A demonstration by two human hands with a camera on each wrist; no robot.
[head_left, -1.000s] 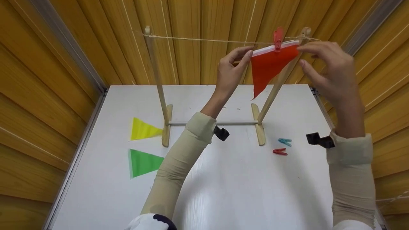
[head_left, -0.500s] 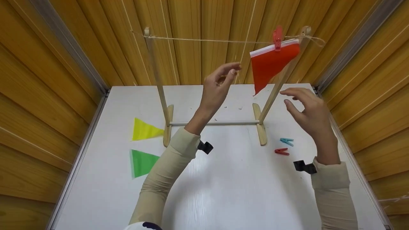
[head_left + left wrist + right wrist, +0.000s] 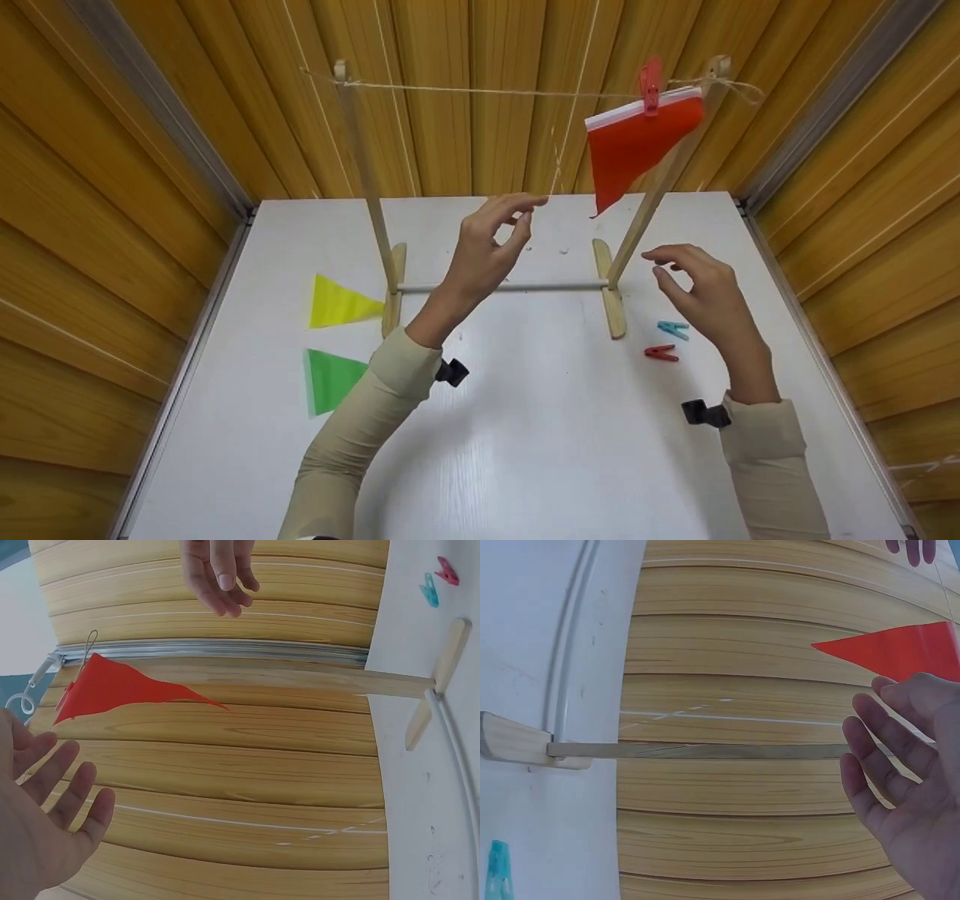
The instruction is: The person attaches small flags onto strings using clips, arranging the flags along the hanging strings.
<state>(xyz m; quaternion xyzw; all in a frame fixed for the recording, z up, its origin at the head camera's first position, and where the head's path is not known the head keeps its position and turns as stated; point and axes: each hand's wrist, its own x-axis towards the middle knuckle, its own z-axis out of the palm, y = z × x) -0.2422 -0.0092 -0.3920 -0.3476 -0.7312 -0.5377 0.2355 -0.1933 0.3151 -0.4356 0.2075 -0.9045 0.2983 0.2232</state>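
A pale wooden two-post stand (image 3: 636, 234) rose beyond the left hand (image 3: 484, 251) and right hand (image 3: 703, 289), both relaxed, empty, while a red triangular flag (image 3: 636, 144) hung beyond them because a red plastic clothespin (image 3: 651, 88) pinned it to beige twine (image 3: 465, 91)

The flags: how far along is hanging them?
Done: the red flag is pegged to the string. In hand: nothing; left hand and right hand are empty. Apparently remaining: the yellow flag and green flag, on the table, where the blue peg and red peg lie.

Red flag (image 3: 637, 150) pegged to a string (image 3: 465, 91), hands (image 3: 480, 251) (image 3: 705, 294) clear of it — well apart, white table (image 3: 540, 450) beneath
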